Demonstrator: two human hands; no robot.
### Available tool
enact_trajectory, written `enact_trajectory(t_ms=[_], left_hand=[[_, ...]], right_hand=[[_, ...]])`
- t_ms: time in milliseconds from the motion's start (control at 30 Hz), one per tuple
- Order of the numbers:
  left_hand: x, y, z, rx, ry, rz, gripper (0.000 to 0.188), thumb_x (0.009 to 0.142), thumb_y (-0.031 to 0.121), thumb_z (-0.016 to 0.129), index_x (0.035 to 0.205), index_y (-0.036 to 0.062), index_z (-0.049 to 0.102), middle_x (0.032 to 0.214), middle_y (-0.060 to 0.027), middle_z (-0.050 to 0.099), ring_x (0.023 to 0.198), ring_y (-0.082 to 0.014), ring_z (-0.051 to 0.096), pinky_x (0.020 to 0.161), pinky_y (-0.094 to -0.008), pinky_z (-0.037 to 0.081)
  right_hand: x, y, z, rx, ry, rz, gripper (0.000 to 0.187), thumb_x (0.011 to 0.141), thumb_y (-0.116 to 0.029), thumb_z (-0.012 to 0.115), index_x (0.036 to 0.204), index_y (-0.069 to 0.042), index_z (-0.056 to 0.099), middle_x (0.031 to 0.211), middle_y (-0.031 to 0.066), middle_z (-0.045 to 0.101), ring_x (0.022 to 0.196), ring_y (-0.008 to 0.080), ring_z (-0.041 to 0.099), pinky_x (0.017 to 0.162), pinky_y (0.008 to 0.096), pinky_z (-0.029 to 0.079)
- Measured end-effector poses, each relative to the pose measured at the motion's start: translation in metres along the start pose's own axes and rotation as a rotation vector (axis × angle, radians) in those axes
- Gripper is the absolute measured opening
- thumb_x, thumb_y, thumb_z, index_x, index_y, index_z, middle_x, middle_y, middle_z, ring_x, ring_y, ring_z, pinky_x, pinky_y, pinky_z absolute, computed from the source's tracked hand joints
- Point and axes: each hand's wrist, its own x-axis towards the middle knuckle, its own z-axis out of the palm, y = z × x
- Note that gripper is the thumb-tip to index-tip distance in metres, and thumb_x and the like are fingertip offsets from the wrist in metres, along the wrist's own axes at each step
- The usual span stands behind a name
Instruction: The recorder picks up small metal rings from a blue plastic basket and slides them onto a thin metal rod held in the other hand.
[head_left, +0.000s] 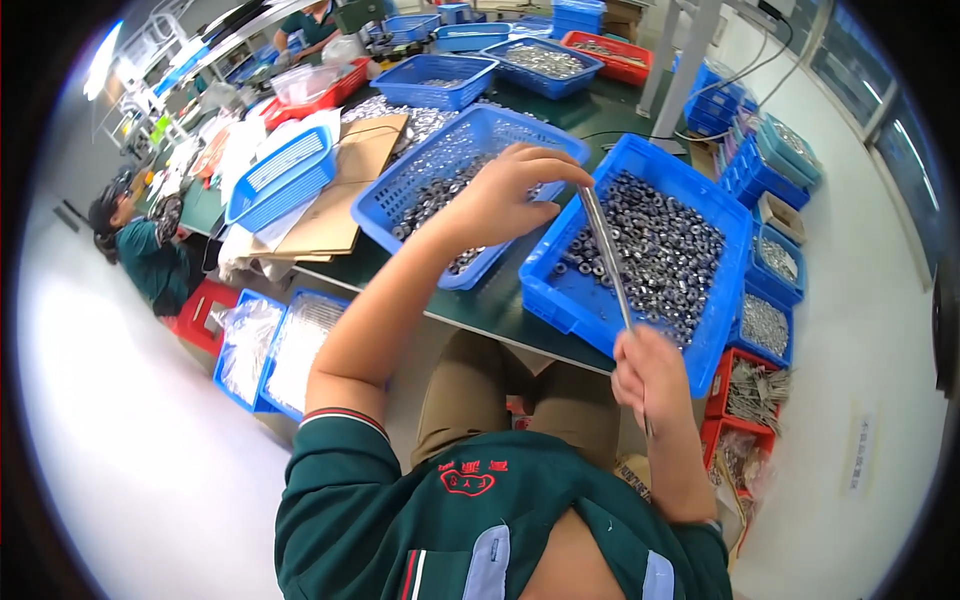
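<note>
My right hand is closed around the lower part of a slim metal rod. The rod slants up and away over the blue tray; its upper stretch looks thicker than the thin end below my fist. At the rod's top is my left hand, fingers curved and thumb apart, with the index fingertip at or very near the rod's tip. Many small dark metal rings fill much of the tray. Beneath my left hand, a perforated blue basket holds more small metal parts, partly hidden by my forearm.
Flat cardboard and an empty blue basket lie left on the green table. More bins, including a red tray, stand behind. Stacked bins line the right. A metal post rises behind the tray. A co-worker sits far left.
</note>
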Motion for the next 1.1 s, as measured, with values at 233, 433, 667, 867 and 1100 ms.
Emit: enact_trajectory(t_ms=[233, 433, 667, 867, 1100], left_hand=[[-0.024, -0.025, 0.0, 0.332, -0.202, 0.051, 0.034, 0.065, 0.009, 0.067, 0.099, 0.0174, 0.065, 0.124, -0.0082, 0.051, 0.123, -0.0291, 0.038, 0.101, -0.0458, 0.029], [-0.054, -0.107, 0.017, 0.28, -0.228, -0.178, 0.015, 0.078, 0.015, 0.06, 0.092, 0.0096, 0.061, 0.123, -0.0123, 0.05, 0.12, -0.0323, 0.042, 0.096, -0.0424, 0.037], [-0.046, -0.163, 0.04, 0.131, -0.248, -0.173, 0.019, 0.088, 0.02, 0.055, 0.105, 0.0118, 0.06, 0.124, -0.0169, 0.048, 0.116, -0.0367, 0.046, 0.096, -0.0419, 0.039], [-0.04, -0.179, 0.038, 0.326, -0.295, -0.367, 0.049, 0.078, 0.01, 0.059, 0.125, 0.0222, 0.051, 0.129, -0.0157, 0.045, 0.117, -0.038, 0.043, 0.098, -0.0421, 0.038], [0.02, -0.089, 0.029, 0.221, 0.141, -0.144, 0.025, 0.078, 0.012, 0.063, 0.103, 0.0069, 0.062, 0.108, -0.0146, 0.059, 0.096, -0.0323, 0.058, 0.082, -0.0373, 0.047]], right_hand=[[0.114, -0.009, 0.07, 0.346, -0.251, 0.179, 0.013, 0.091, -0.016, 0.047, 0.084, -0.005, 0.048, 0.054, -0.0051, 0.038, 0.039, 0.0041, 0.033, 0.038, 0.0207, 0.023], [0.147, 0.01, 0.108, 0.417, -0.223, 0.299, 0.01, 0.091, -0.014, 0.048, 0.083, -0.007, 0.047, 0.054, -0.0064, 0.038, 0.041, 0.0028, 0.035, 0.039, 0.0198, 0.025], [0.103, 0.011, 0.117, 0.468, -0.161, 0.284, 0.012, 0.093, -0.016, 0.045, 0.084, -0.007, 0.046, 0.055, -0.0045, 0.038, 0.042, 0.0051, 0.035, 0.04, 0.0213, 0.026], [0.025, -0.002, 0.077, 0.294, -0.085, 0.134, 0.013, 0.094, -0.017, 0.044, 0.088, -0.005, 0.048, 0.052, -0.0018, 0.036, 0.038, 0.0069, 0.033, 0.037, 0.0215, 0.026], [-0.023, 0.029, -0.011, -0.079, 0.319, -0.21, 0.019, 0.096, -0.019, 0.043, 0.087, -0.003, 0.048, 0.05, -0.0029, 0.032, 0.038, 0.0034, 0.028, 0.036, 0.0184, 0.023]])
